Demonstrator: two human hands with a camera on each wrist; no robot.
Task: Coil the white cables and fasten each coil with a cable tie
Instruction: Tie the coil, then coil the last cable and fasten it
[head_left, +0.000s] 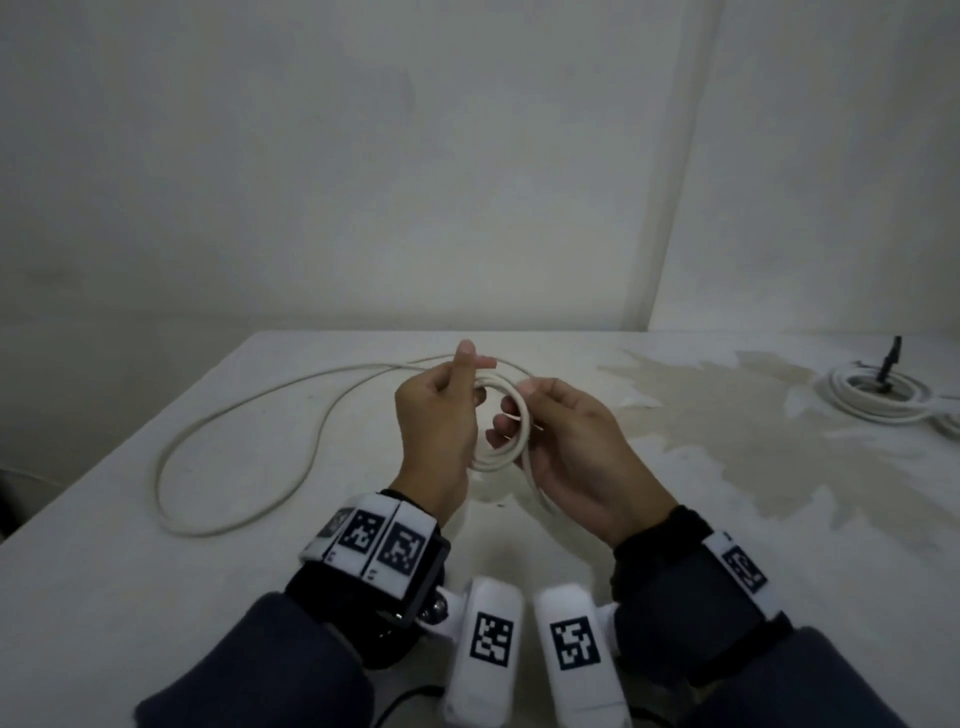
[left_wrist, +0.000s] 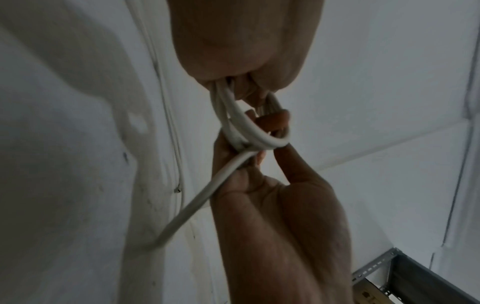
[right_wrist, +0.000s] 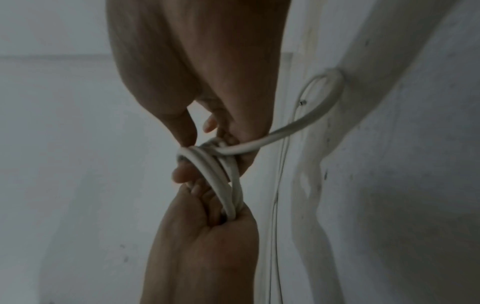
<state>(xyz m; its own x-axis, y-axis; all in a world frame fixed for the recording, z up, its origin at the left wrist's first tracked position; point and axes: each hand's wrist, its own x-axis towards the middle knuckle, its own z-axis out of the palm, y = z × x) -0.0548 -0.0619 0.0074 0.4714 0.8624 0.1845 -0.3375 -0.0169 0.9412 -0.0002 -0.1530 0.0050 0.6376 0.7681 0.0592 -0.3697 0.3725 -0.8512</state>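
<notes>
Both hands meet above the counter (head_left: 519, 545) with a small coil (head_left: 506, 415) of white cable held between them. The left hand (head_left: 436, 415) has its grip closed on the near-left side of the coil, fingers curled round the bundled loops; its forefinger points upward. In the left wrist view the loops (left_wrist: 249, 127) run out from under the left palm (left_wrist: 246, 41) toward the other hand (left_wrist: 272, 195). The right hand (head_left: 576, 447) pinches the opposite side of the coil, thumb on top and fingers curled through the ring, so its grip is clamped on the cable too. The right wrist view shows the loops (right_wrist: 223, 174) passing between the right fingers (right_wrist: 182, 127) and the left hand (right_wrist: 207, 246) below them.

From the grips, the loose rest of the cable (head_left: 218, 431) trails away to the left of the left hand, lying on the counter in a wide open loop that curves back toward the wrist bands.

Far to the right of the right hand, near the counter's far edge, lies a finished coil (head_left: 878, 400) with a black tie (head_left: 889, 358) standing up from it. A patchy stain (head_left: 753, 415) marks the counter between that coil and the hands.
</notes>
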